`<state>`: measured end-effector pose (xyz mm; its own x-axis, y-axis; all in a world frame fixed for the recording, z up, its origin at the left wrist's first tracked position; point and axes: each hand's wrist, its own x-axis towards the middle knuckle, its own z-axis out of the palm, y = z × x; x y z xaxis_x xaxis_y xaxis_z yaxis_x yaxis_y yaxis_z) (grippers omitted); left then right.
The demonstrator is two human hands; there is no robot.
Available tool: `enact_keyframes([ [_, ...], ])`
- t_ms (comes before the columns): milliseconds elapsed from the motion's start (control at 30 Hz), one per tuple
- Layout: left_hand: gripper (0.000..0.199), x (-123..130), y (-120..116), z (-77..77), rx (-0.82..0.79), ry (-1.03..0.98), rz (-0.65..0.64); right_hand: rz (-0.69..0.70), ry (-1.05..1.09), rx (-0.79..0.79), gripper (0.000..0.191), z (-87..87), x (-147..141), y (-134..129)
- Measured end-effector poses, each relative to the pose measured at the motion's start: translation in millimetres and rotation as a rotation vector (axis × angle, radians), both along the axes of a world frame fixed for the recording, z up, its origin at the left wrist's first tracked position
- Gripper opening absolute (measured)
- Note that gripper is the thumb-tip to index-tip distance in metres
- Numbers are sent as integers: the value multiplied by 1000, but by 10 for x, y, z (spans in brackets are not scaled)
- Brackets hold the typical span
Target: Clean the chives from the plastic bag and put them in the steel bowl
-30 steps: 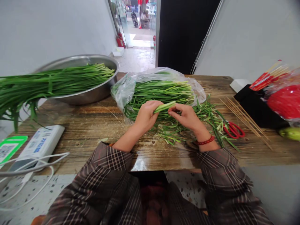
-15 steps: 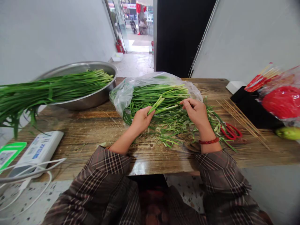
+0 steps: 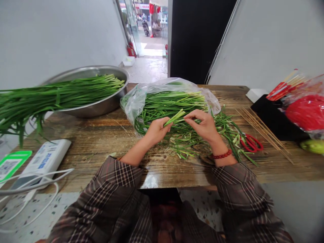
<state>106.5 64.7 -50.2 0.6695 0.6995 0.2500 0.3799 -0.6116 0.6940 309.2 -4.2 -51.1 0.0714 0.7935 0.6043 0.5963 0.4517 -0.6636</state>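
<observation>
My left hand (image 3: 157, 130) is closed around a few garlic chives (image 3: 177, 116), their pale stem ends pointing right. The thumb and forefinger of my right hand (image 3: 202, 124) pinch the tip of one of these stems. Behind both hands a larger heap of chives (image 3: 174, 100) lies on a clear plastic bag (image 3: 133, 101). Loose trimmed leaves (image 3: 184, 143) are scattered on the wooden table (image 3: 106, 141) below and between my hands.
A steel basin (image 3: 101, 109) at the left holds a big bundle of chives (image 3: 83, 92) hanging over its side. Near front left are a white device (image 3: 48, 158) and cables (image 3: 54, 180). Red-handled scissors (image 3: 253, 143), wooden skewers (image 3: 263, 133) and a black box (image 3: 275, 121) are at the right.
My right hand has moved left to the stem ends and now pinches one. My left hand has shifted slightly right with its chives. The whole view has shifted a little.
</observation>
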Motion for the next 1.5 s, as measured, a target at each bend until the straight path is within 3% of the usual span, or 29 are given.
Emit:
enact_keyframes([
  [133,35,10,-28,36,4,-33,17,-11,234,-82,10,-43,-59,19],
  [267,38,9,-35,41,-21,-41,13,-50,536,-155,24,-123,-63,79],
  [367,39,-4,-24,29,-72,-66,41,-61,634,-182,33,-137,-41,98],
  [500,38,-7,-14,3,-131,-95,23,107,592,-262,38,-106,-74,72],
  [567,34,3,-13,-19,-156,-99,10,153,568,-287,32,-96,-113,57],
  [833,33,31,-22,-30,-133,-135,-32,4,673,-295,30,-101,-196,70],
  [1100,41,18,-65,29,-220,-45,-50,107,770,-364,40,-80,-212,51],
  [1500,34,34,-73,0,-178,-26,-17,144,583,-251,39,-199,-343,108],
])
